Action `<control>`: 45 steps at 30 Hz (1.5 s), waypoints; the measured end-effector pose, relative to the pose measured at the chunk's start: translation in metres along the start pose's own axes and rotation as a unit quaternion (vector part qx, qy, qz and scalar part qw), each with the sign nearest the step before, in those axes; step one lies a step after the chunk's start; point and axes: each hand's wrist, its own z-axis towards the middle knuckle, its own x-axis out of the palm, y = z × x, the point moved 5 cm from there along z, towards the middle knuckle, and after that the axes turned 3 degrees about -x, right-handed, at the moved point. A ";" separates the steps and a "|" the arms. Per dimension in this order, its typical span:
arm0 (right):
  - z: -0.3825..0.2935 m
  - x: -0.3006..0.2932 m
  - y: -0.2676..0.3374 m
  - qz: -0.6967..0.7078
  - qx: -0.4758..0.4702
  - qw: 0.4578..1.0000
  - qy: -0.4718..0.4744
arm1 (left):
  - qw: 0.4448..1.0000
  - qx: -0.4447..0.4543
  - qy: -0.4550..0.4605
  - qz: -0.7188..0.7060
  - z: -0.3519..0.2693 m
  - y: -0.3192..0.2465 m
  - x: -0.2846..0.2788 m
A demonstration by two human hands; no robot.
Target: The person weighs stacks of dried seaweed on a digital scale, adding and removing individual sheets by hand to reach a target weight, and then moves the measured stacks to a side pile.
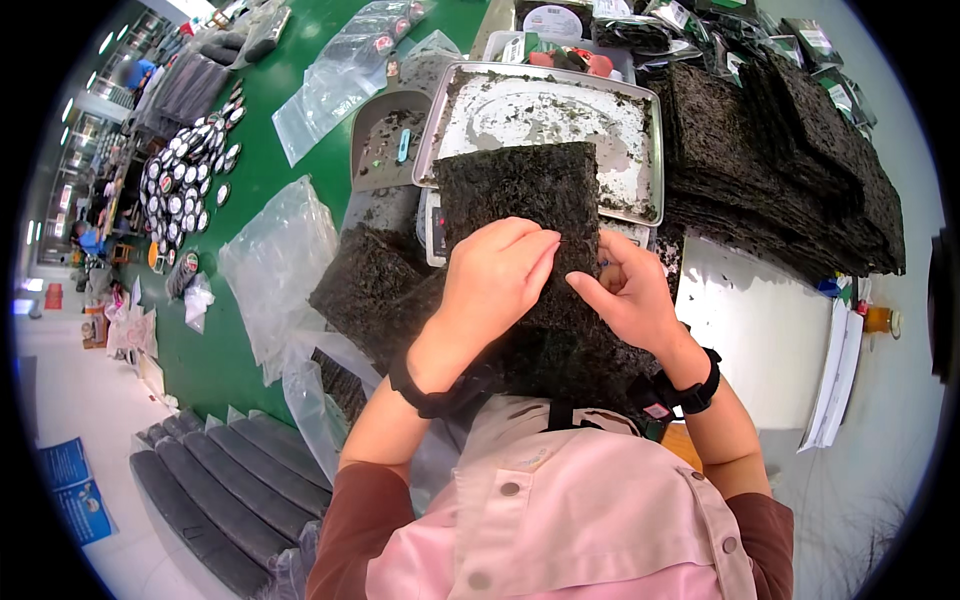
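Observation:
A dark, square sheet of dried seaweed [517, 187] is held up in front of me, tilted over the near edge of a metal tray. My right hand [634, 289] grips its right edge, thumb on the front and fingers behind. The fingertips of my left hand [499, 270] are drawn together against the sheet's face; whether a small bit sits between them is hidden. More seaweed sheets [375, 277] lie below and to the left, partly covered by my forearms.
Seaweed crumbs litter the metal tray [555, 112], with a dustpan [386, 142] beside it. Tall seaweed stacks [765, 165] stand at right. Clear plastic bags [281, 255] and round labelled packs [180, 180] lie on the green table [255, 142]. Long dark bagged rolls [225, 495] sit lower left.

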 end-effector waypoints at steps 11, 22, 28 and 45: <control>-0.004 0.005 0.004 -0.055 -0.056 0.997 0.010 | 0.989 0.099 0.082 0.076 0.003 -0.004 0.006; 0.000 0.007 -0.023 0.092 0.010 0.996 0.009 | 0.981 -0.149 0.045 -0.112 -0.001 0.025 -0.001; 0.003 -0.006 -0.039 0.170 0.103 0.980 0.020 | 0.921 -0.250 -0.244 -0.174 -0.012 0.111 -0.085; 0.101 -0.062 -0.089 0.018 0.139 0.979 -0.145 | 0.899 -0.261 0.271 0.225 -0.145 0.137 -0.038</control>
